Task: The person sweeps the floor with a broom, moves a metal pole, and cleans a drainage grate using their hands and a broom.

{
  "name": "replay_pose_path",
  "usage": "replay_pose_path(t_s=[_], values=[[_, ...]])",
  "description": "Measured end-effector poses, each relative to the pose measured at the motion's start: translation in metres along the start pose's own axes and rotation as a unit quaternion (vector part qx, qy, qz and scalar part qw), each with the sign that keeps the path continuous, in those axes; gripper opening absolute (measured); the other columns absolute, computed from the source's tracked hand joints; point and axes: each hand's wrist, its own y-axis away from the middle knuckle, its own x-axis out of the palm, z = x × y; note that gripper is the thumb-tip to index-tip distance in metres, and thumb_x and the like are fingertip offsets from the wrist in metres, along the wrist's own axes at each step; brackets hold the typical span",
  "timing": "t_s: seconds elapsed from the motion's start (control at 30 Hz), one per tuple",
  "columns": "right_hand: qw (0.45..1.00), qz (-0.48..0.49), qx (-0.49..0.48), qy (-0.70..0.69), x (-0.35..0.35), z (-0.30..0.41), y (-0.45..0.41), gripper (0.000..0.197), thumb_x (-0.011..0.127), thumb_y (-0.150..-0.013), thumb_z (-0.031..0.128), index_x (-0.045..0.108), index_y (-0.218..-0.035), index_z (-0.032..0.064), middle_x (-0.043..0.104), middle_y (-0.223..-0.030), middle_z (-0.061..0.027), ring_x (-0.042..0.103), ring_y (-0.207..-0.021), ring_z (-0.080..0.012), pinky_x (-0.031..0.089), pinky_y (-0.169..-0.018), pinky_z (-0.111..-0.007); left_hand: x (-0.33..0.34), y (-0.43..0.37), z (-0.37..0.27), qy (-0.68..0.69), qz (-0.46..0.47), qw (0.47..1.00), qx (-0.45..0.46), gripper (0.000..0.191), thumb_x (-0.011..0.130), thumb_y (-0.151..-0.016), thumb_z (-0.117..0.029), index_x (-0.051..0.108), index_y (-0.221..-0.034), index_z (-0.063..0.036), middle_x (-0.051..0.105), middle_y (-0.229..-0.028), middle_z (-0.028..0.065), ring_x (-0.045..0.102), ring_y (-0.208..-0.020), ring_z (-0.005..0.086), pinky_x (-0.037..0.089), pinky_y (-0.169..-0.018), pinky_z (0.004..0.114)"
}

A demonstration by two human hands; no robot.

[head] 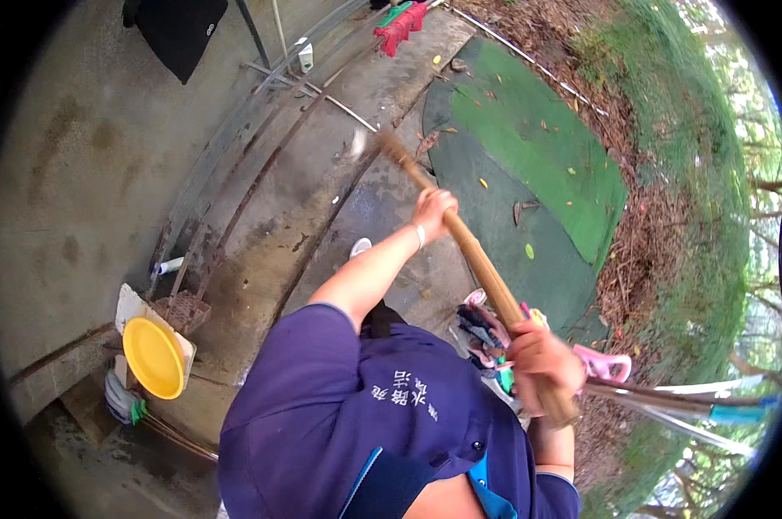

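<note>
A thick bamboo pole (478, 256) slants across the view in front of my body. My left hand (435, 213), with a white band at its wrist, grips it toward the far end. My right hand (545, 366) is closed around it near its lower end and looks slightly blurred. The pole's far end (394, 146) is darker brown and blurred, above the concrete floor (378, 201); whether a head is fixed there is unclear. Close behind my right hand lies a heap of mixed cloths (485, 334), partly hidden by the pole. One white shoe (359, 247) shows below my left forearm.
Green matting (533, 143) covers ground at the right, beside leaf litter (650, 246). Rusty metal rails (254, 188) run along the left wall. A yellow basin (154, 357) and a mop head (122, 399) are lower left. Several poles (663, 392) and a pink handle (614, 364) stick out right.
</note>
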Motion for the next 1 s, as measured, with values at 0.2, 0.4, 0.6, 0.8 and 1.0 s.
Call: replay_pose_path(t_s=[0.2,0.4,0.6,0.8,1.0], values=[[0.985,-0.101,-0.108,0.088,-0.069,0.042,-0.039,0.024,0.070,-0.079,0.019,0.052,-0.089,0.0063,0.053,-0.056,-0.0016,0.055,-0.054,-0.0160,0.052,-0.070,-0.039,-0.011,-0.115,-0.059,0.044,0.018,0.996,0.081,0.017,0.064,-0.063,-0.008,0.056,-0.075,-0.0158,0.057,-0.077,0.0030,0.057,-0.084,0.0248,0.042,-0.078,0.038],[0.979,-0.073,-0.015,-0.189,-0.157,-0.039,-0.110,0.027,0.067,-0.079,0.018,0.046,-0.095,0.0068,0.046,-0.053,0.0011,0.052,-0.051,-0.0128,0.049,-0.070,-0.038,-0.035,-0.019,-0.046,0.032,0.070,0.994,-0.076,0.021,0.061,-0.058,-0.005,0.058,-0.077,-0.0125,0.056,-0.081,0.0065,0.054,-0.088,0.0272,0.041,-0.077,0.042],[0.912,0.190,0.162,-0.325,-0.048,-0.195,-0.157,0.025,0.075,-0.072,0.011,0.053,-0.084,0.0047,0.061,-0.080,-0.0083,0.060,-0.078,-0.0225,0.044,-0.093,-0.057,-0.091,0.132,0.002,-0.212,-0.074,0.894,-0.389,0.029,0.066,-0.064,-0.006,0.062,-0.092,-0.0093,0.061,-0.099,0.0090,0.054,-0.102,0.0314,0.042,-0.087,0.043],[0.723,0.613,-0.098,-0.303,0.093,-0.207,-0.131,0.025,0.070,-0.074,-0.002,0.063,-0.097,0.0029,0.064,-0.100,-0.0095,0.061,-0.104,-0.0269,0.045,-0.093,-0.038,-0.062,0.182,-0.061,-0.229,-0.260,0.677,-0.649,0.081,0.073,-0.071,-0.015,0.031,-0.139,-0.0059,0.036,-0.142,0.0189,0.032,-0.133,0.0366,0.036,-0.105,0.047],[0.645,0.665,-0.258,-0.274,0.095,-0.158,-0.107,0.027,0.071,-0.072,-0.001,0.064,-0.098,0.0038,0.065,-0.095,-0.0112,0.062,-0.101,-0.0284,0.046,-0.092,-0.039,-0.038,0.227,-0.070,-0.217,-0.351,0.653,-0.635,0.082,0.072,-0.071,-0.019,0.029,-0.139,-0.0032,0.038,-0.140,0.0244,0.036,-0.131,0.0394,0.034,-0.108,0.042]])
